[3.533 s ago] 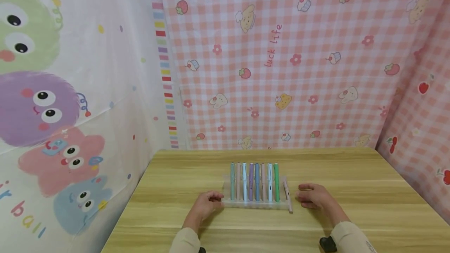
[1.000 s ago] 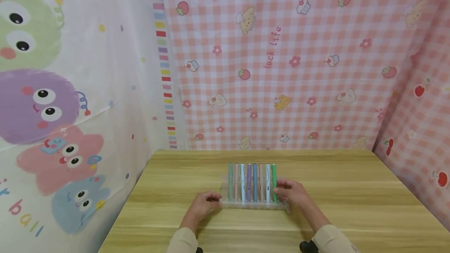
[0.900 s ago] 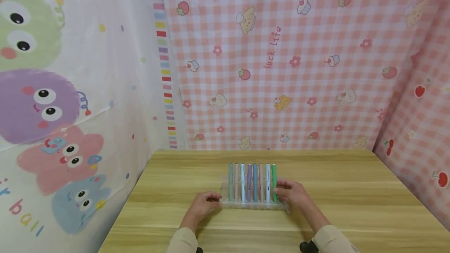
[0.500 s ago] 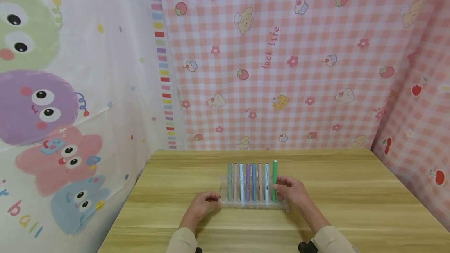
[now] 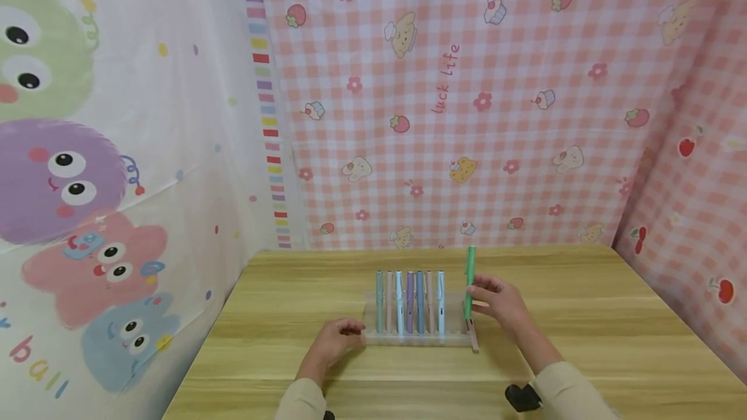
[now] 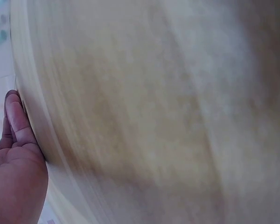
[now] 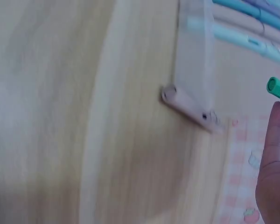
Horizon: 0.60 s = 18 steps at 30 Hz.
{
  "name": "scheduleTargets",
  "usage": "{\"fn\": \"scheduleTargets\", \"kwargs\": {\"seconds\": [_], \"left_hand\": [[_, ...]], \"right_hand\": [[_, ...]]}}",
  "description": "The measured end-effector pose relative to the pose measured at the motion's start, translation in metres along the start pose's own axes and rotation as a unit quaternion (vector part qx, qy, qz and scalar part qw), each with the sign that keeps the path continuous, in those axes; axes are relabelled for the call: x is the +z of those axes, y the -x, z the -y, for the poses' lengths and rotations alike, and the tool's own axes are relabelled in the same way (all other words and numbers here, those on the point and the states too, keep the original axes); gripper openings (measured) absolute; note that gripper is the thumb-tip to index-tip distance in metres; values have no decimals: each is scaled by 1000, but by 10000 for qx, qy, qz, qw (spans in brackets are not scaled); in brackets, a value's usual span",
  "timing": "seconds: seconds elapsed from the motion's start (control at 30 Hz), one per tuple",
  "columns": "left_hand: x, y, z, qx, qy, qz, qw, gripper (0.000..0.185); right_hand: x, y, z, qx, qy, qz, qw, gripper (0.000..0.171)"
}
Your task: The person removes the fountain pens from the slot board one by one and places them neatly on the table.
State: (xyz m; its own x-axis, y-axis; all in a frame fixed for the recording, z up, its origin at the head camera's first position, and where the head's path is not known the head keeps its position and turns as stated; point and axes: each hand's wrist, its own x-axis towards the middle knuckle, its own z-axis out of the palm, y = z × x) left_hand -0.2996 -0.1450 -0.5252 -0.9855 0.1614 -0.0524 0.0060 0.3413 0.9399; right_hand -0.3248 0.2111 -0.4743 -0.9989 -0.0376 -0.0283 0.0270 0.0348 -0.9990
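A clear pen stand (image 5: 417,340) holds several upright pens in a row, among them a purple pen (image 5: 410,303) and a light blue pen (image 5: 440,303). My left hand (image 5: 338,343) holds the stand's left end, fingertips and thumb at its edge. My right hand (image 5: 500,302) pinches a green pen (image 5: 470,274), upright and raised at the stand's right end. The green pen's lower end (image 7: 271,85) points toward the camera in the right wrist view. A pale pink pen (image 7: 189,107) lies slanted along the stand's right end, its upper part overlapped by the green pen in the head view.
The wood-grain table (image 5: 350,384) carries the stand near its middle. A pink checked cloth (image 5: 467,135) hangs behind the table, and a white cartoon-print cloth (image 5: 192,148) hangs on the left. A black device (image 5: 522,398) is worn at my right wrist.
My right hand moved left from beside the stand to the green pen, gripped it, and drew it up and to the right out of the row. The left hand stays at the stand's left end.
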Motion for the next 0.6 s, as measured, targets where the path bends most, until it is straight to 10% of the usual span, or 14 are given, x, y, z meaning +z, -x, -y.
{"fn": "scheduleTargets", "kwargs": {"seconds": [0.6], "left_hand": [[1,1,0,-69,76,-1,9999,21]], "right_hand": [[-48,4,-18,998,730,274,9919,54]]}}
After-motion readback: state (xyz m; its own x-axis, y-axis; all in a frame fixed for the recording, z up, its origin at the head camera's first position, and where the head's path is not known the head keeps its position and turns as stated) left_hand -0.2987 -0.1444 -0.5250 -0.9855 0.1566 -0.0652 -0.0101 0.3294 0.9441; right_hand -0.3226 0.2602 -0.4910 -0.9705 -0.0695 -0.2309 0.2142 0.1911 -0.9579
